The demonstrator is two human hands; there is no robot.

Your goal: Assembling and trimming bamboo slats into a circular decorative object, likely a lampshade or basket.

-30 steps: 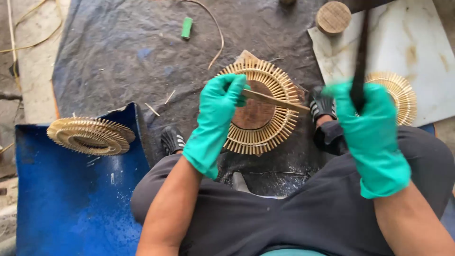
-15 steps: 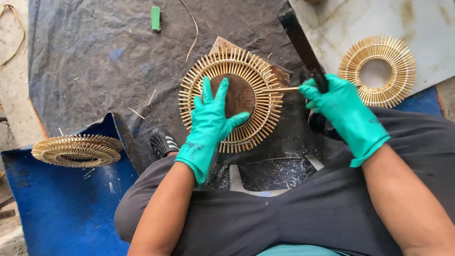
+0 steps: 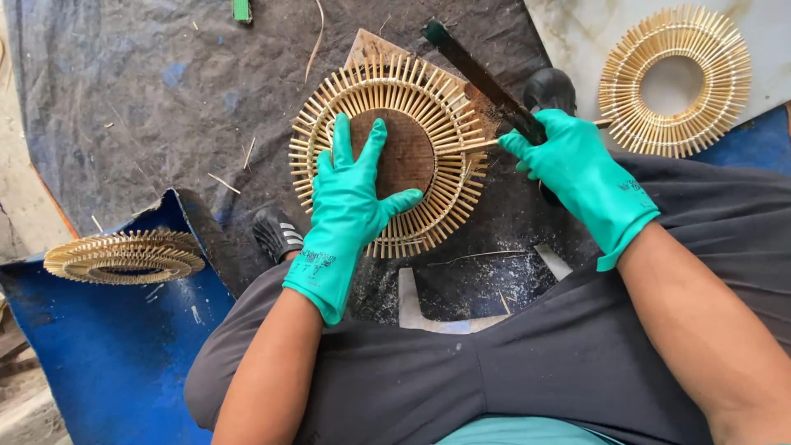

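Dark tarp (image 3: 148, 107); left hand (image 3: 350, 198) flat on ring (image 3: 445, 124).

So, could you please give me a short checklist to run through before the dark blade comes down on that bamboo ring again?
1. Left hand in its green glove lies flat on the round sunburst ring of bamboo sticks, palm on the brown centre: ok.
2. Right hand is closed on the handle of the long dark blade: ok.
3. Left fingers lie apart from the blade's edge: ok.
4. Blade meets a stick at the ring's right rim: cannot tell, the glove hides the contact.
5. Ring sits on the brown wooden block: ok.
6. Finished pale bamboo ring lies clear, at upper right: ok.
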